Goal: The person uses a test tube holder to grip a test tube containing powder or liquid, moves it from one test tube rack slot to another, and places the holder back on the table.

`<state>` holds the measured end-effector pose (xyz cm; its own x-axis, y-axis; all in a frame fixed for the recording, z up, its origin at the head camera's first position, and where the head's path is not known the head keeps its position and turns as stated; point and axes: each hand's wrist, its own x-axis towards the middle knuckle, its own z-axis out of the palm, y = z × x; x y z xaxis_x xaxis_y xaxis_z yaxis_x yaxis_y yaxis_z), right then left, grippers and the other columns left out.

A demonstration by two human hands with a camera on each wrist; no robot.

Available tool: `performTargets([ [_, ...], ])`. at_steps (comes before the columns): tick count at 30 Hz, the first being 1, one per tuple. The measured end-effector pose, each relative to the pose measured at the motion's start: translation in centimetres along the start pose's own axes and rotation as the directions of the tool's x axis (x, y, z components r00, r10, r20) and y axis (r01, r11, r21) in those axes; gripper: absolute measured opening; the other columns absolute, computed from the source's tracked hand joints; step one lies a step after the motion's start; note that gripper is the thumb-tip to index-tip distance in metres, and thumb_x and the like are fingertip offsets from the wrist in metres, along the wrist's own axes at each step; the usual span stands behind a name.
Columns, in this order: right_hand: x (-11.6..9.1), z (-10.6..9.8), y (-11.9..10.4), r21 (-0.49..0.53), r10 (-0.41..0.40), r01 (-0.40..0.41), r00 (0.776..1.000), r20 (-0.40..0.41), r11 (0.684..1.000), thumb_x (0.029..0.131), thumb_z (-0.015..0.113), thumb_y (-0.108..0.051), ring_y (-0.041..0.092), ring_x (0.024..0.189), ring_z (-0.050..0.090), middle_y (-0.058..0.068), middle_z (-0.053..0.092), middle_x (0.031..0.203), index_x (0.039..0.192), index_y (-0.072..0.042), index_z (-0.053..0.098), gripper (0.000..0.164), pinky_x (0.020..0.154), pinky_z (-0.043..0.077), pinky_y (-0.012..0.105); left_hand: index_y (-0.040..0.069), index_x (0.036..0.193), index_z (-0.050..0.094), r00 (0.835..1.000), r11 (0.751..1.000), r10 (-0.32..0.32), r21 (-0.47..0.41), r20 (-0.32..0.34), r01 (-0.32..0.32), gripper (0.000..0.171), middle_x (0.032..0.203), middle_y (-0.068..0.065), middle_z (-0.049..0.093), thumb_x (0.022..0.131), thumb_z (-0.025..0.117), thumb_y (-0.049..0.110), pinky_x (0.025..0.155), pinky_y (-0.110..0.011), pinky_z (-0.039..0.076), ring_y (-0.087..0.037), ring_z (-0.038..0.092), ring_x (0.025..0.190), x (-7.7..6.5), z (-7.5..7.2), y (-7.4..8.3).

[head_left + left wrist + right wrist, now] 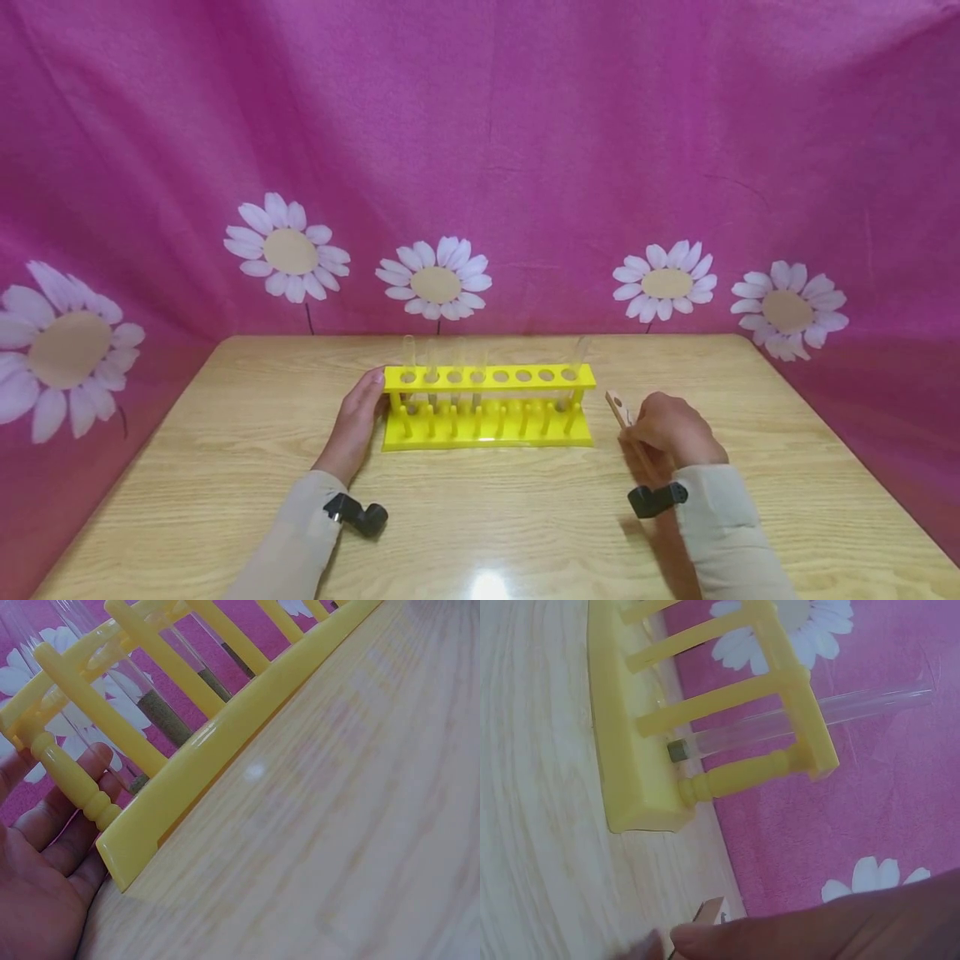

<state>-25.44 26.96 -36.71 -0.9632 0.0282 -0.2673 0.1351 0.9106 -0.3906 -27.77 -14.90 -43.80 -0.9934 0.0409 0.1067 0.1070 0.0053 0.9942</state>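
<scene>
A yellow test tube rack (487,442) stands upright on the table. My left hand (358,423) holds its left end, the fingers around the end post (71,776) in the left wrist view. Several clear test tubes (408,350) fill the left holes; dark, grainy matter (163,718) lies in their bottoms. One more test tube (742,733) leans in the rightmost hole with a little dark matter at its bottom. To the right of the rack, my right hand (673,429) pinches a wooden test tube holder (617,410), apart from the rack. The hand hides much of this holder.
The light wooden table (465,517) runs back to a pink cloth (525,167) printed with white daisies. Between the left tubes and the rightmost one, the rack's holes hold no tubes. A small black camera (658,500) sits on each wrist.
</scene>
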Motion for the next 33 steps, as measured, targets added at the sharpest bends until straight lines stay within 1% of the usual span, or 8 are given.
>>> performTargets([
  [4, -0.2, -0.4, -0.2, -0.037, 0.001, 0.000, 1.000, 0.012, 0.999, 0.086, 0.071, -0.030, 0.020, 0.062, 0.054, 0.007, 0.059, 0.069, 0.079, -0.003, 0.064, 0.028, 0.053, 0.043, 0.030, 0.007, 0.144, 0.040, 1.000, 1.000, 0.005, 0.008, 0.000, -0.005, 0.060, 0.147, -0.007, 0.040, 0.102, 0.034, 0.050, 0.116, -0.041, 0.026, -0.022, 0.031, 0.140, 0.1, 0.0, 0.2],
  [7, -0.4, -0.8, -0.5, -0.065, -0.025, 0.024, 1.000, -0.009, 0.998, 0.089, 0.065, -0.034, 0.019, 0.061, 0.053, 0.005, 0.057, 0.066, 0.076, -0.005, 0.063, 0.032, 0.053, 0.040, 0.030, 0.006, 0.143, 0.041, 1.000, 1.000, 0.027, 0.004, 0.007, -0.027, 0.059, 0.146, -0.008, 0.041, 0.103, 0.034, 0.048, 0.116, -0.041, 0.026, -0.022, 0.032, 0.139, 0.2, 0.0, 0.3],
  [11, -1.0, -1.4, -1.2, -0.069, -0.053, 0.051, 0.998, -0.028, 0.996, 0.092, 0.061, -0.038, 0.018, 0.058, 0.051, 0.003, 0.055, 0.061, 0.078, -0.005, 0.062, 0.036, 0.053, 0.038, 0.030, 0.005, 0.142, 0.042, 0.999, 0.999, 0.043, 0.006, 0.016, -0.044, 0.058, 0.145, -0.007, 0.042, 0.103, 0.035, 0.047, 0.116, -0.039, 0.028, -0.021, 0.035, 0.137, 0.4, 0.0, 0.5],
  [15, -1.7, -2.0, -2.2, -0.062, -0.081, 0.078, 0.996, -0.043, 0.995, 0.094, 0.057, -0.046, 0.018, 0.057, 0.054, 0.004, 0.059, 0.062, 0.084, -0.003, 0.063, 0.044, 0.055, 0.040, 0.032, 0.006, 0.142, 0.043, 0.999, 0.999, 0.048, 0.020, 0.014, -0.048, 0.058, 0.144, -0.006, 0.043, 0.103, 0.036, 0.048, 0.114, -0.039, 0.030, -0.021, 0.038, 0.135, 0.4, -0.1, 0.7],
  [22, -3.1, -2.9, -3.8, -0.065, -0.131, 0.126, 0.989, -0.073, 0.990, 0.094, 0.058, -0.046, 0.018, 0.064, 0.060, 0.003, 0.063, 0.068, 0.110, 0.001, 0.061, 0.049, 0.061, 0.046, 0.038, 0.011, 0.142, 0.044, 1.000, 0.998, 0.025, 0.052, -0.006, -0.024, 0.061, 0.143, -0.003, 0.044, 0.100, 0.036, 0.055, 0.113, -0.038, 0.033, -0.019, 0.040, 0.133, 0.5, -0.2, 0.8],
  [26, -3.9, -3.2, -4.6, -0.061, -0.153, 0.148, 0.984, -0.089, 0.987, 0.093, 0.058, -0.047, 0.017, 0.063, 0.061, 0.003, 0.064, 0.070, 0.116, 0.000, 0.059, 0.052, 0.061, 0.046, 0.038, 0.012, 0.143, 0.043, 1.000, 1.000, 0.005, 0.019, -0.015, -0.005, 0.058, 0.144, -0.002, 0.043, 0.101, 0.038, 0.051, 0.114, -0.038, 0.031, -0.019, 0.039, 0.133, 0.5, -0.3, 0.7],
  [30, -4.6, -3.3, -5.2, -0.063, -0.199, 0.192, 0.973, -0.118, 0.979, 0.093, 0.057, -0.048, 0.017, 0.059, 0.057, 0.002, 0.062, 0.065, 0.121, -0.001, 0.059, 0.055, 0.059, 0.045, 0.036, 0.010, 0.142, 0.042, 0.999, 0.999, -0.024, -0.042, -0.021, 0.023, 0.051, 0.144, -0.004, 0.043, 0.103, 0.040, 0.043, 0.113, -0.040, 0.032, -0.021, 0.041, 0.131, 0.4, -0.3, 0.7],
  [33, -5.1, -3.4, -5.6, -0.060, -0.235, 0.229, 0.962, -0.136, 0.972, 0.093, 0.057, -0.049, 0.016, 0.056, 0.055, 0.001, 0.060, 0.060, 0.122, -0.003, 0.059, 0.054, 0.056, 0.043, 0.033, 0.011, 0.140, 0.045, 0.999, 0.997, -0.048, -0.066, -0.019, 0.047, 0.047, 0.141, -0.006, 0.045, 0.103, 0.041, 0.040, 0.111, -0.041, 0.034, -0.024, 0.045, 0.126, 0.2, -0.3, 1.3],
])
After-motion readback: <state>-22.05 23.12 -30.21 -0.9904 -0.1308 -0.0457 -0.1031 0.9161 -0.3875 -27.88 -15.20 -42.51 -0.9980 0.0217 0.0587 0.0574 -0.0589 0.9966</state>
